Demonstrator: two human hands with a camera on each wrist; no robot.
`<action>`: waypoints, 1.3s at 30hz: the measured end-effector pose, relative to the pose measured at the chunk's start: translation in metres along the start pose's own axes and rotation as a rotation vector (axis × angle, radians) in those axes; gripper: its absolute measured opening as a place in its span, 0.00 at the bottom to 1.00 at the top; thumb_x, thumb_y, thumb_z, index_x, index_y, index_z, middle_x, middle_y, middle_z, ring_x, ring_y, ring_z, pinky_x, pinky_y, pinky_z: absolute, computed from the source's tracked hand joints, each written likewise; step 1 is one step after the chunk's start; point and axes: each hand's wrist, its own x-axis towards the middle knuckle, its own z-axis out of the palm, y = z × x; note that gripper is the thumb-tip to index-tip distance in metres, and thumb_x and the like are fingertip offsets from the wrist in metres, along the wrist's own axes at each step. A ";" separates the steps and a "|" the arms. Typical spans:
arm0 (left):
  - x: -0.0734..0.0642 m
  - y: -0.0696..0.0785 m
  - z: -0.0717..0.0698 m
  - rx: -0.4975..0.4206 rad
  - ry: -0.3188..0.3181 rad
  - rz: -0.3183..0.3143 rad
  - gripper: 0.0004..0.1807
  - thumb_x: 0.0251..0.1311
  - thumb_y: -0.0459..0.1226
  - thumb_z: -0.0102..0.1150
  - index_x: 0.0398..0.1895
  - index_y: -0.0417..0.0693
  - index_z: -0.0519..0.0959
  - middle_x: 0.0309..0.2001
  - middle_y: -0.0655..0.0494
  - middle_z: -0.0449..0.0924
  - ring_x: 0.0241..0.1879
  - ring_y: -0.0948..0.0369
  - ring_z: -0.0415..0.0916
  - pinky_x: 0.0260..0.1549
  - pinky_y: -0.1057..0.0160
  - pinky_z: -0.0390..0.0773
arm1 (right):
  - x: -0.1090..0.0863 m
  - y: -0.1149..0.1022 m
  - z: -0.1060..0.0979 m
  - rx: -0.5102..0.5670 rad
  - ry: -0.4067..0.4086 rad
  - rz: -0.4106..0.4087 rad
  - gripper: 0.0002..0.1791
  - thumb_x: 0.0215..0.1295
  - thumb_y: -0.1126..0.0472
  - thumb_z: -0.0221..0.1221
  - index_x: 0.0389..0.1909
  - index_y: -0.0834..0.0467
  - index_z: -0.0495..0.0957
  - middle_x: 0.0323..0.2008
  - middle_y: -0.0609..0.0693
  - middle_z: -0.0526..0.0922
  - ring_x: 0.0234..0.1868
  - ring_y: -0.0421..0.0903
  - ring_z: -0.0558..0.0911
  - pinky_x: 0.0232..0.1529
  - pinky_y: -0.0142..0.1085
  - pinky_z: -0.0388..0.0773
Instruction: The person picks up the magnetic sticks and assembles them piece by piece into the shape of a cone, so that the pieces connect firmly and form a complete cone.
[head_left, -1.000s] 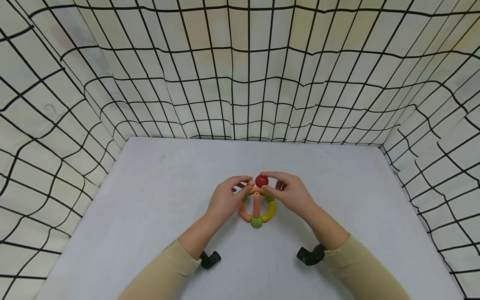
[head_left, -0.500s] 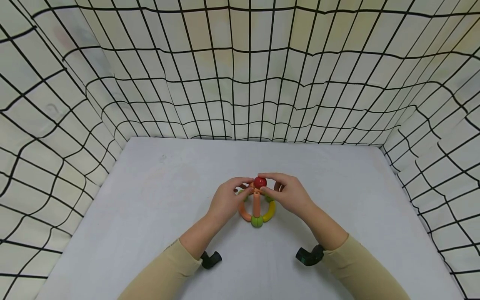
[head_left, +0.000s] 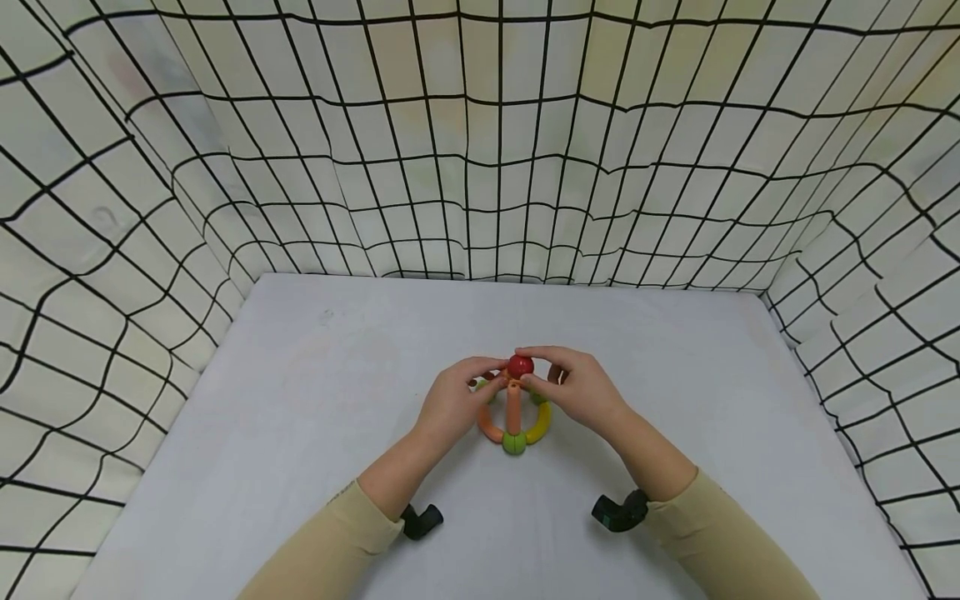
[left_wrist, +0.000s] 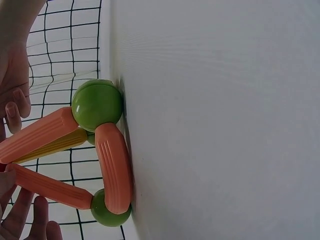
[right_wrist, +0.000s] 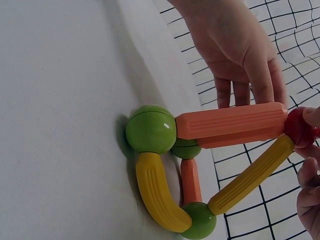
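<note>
My right hand [head_left: 588, 387] pinches a red ball [head_left: 521, 366] between thumb and fingers at the peak of a magnetic ball-and-stick frame. Three straight rods slope up to it: a yellow rod [right_wrist: 252, 175] and two orange ones. My left hand [head_left: 453, 396] pinches the upper end of one straight orange rod [left_wrist: 52, 187] just below the ball. The base is a ring of green balls [right_wrist: 151, 129] joined by curved rods, a yellow curved rod [right_wrist: 160, 192] and orange curved rods [left_wrist: 114, 167] among them. In the right wrist view, the rods meet the red ball.
The frame stands on a white table [head_left: 337, 350]. Black netting [head_left: 480, 183] over pale walls rises behind and on both sides. A black wrist camera [head_left: 621, 511] sits at the right sleeve, another black camera [head_left: 422, 522] at the left.
The red ball has come slightly left and down in my right hand, onto the meeting rod tops. My left hand stays nearly in place. Over the last half second little moves.
</note>
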 end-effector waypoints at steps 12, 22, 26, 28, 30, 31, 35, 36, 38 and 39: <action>-0.004 -0.004 -0.003 -0.037 0.026 -0.020 0.12 0.66 0.46 0.63 0.50 0.63 0.85 0.47 0.70 0.82 0.47 0.65 0.76 0.52 0.55 0.75 | 0.000 0.000 0.001 0.023 -0.009 0.002 0.21 0.65 0.51 0.66 0.59 0.43 0.80 0.37 0.41 0.80 0.31 0.46 0.74 0.22 0.35 0.72; -0.018 -0.003 -0.003 -0.016 0.022 -0.038 0.11 0.65 0.43 0.64 0.49 0.59 0.86 0.43 0.68 0.82 0.46 0.63 0.77 0.50 0.55 0.76 | 0.000 0.000 0.000 0.027 -0.007 0.000 0.21 0.65 0.52 0.66 0.60 0.45 0.80 0.36 0.42 0.80 0.30 0.47 0.74 0.22 0.35 0.71; -0.022 -0.001 -0.001 -0.019 0.007 -0.064 0.13 0.65 0.44 0.65 0.51 0.58 0.85 0.40 0.69 0.82 0.45 0.64 0.76 0.50 0.55 0.77 | 0.000 0.001 0.001 0.034 0.000 0.000 0.21 0.65 0.52 0.66 0.60 0.45 0.80 0.36 0.42 0.81 0.30 0.46 0.74 0.22 0.34 0.70; -0.023 0.000 0.000 -0.026 -0.011 -0.075 0.13 0.65 0.46 0.64 0.50 0.58 0.85 0.38 0.70 0.81 0.43 0.65 0.76 0.50 0.56 0.76 | 0.000 0.001 0.001 0.036 -0.001 0.004 0.21 0.65 0.51 0.66 0.60 0.44 0.80 0.37 0.41 0.80 0.30 0.46 0.74 0.22 0.34 0.70; -0.025 0.002 0.001 -0.031 -0.034 -0.078 0.13 0.64 0.48 0.64 0.49 0.58 0.85 0.37 0.70 0.81 0.41 0.64 0.76 0.47 0.57 0.77 | -0.001 0.002 0.001 0.040 -0.002 0.003 0.22 0.65 0.51 0.66 0.60 0.44 0.80 0.37 0.41 0.81 0.30 0.46 0.74 0.22 0.35 0.70; -0.025 0.003 0.001 -0.033 -0.048 -0.081 0.13 0.64 0.48 0.64 0.49 0.58 0.85 0.36 0.69 0.81 0.40 0.64 0.76 0.44 0.58 0.77 | -0.001 0.002 0.001 0.040 -0.003 0.001 0.22 0.65 0.51 0.66 0.60 0.44 0.80 0.37 0.41 0.80 0.30 0.46 0.74 0.22 0.35 0.70; -0.026 0.005 0.004 -0.022 -0.090 -0.089 0.12 0.64 0.48 0.65 0.47 0.58 0.84 0.37 0.67 0.82 0.38 0.62 0.76 0.33 0.62 0.78 | -0.002 0.003 0.002 0.038 0.003 -0.011 0.22 0.65 0.51 0.65 0.60 0.44 0.80 0.36 0.41 0.80 0.30 0.46 0.74 0.22 0.35 0.70; -0.026 0.005 0.004 -0.021 -0.098 -0.091 0.12 0.64 0.48 0.65 0.47 0.57 0.84 0.37 0.66 0.82 0.38 0.62 0.76 0.31 0.63 0.78 | -0.002 0.004 0.002 0.039 0.006 -0.012 0.22 0.65 0.50 0.66 0.60 0.43 0.80 0.37 0.41 0.80 0.30 0.46 0.74 0.22 0.35 0.70; -0.025 0.004 0.006 -0.016 -0.110 -0.094 0.12 0.64 0.47 0.65 0.48 0.57 0.83 0.37 0.66 0.82 0.38 0.62 0.77 0.29 0.64 0.78 | -0.002 0.004 0.002 0.041 0.008 -0.014 0.22 0.65 0.50 0.66 0.60 0.43 0.80 0.38 0.41 0.81 0.30 0.46 0.74 0.22 0.35 0.70; -0.025 0.003 0.006 -0.015 -0.114 -0.098 0.12 0.63 0.47 0.65 0.48 0.57 0.83 0.37 0.66 0.82 0.38 0.62 0.77 0.29 0.64 0.78 | -0.002 0.004 0.002 0.043 0.008 -0.014 0.22 0.65 0.50 0.66 0.60 0.43 0.80 0.38 0.41 0.81 0.31 0.46 0.74 0.22 0.35 0.70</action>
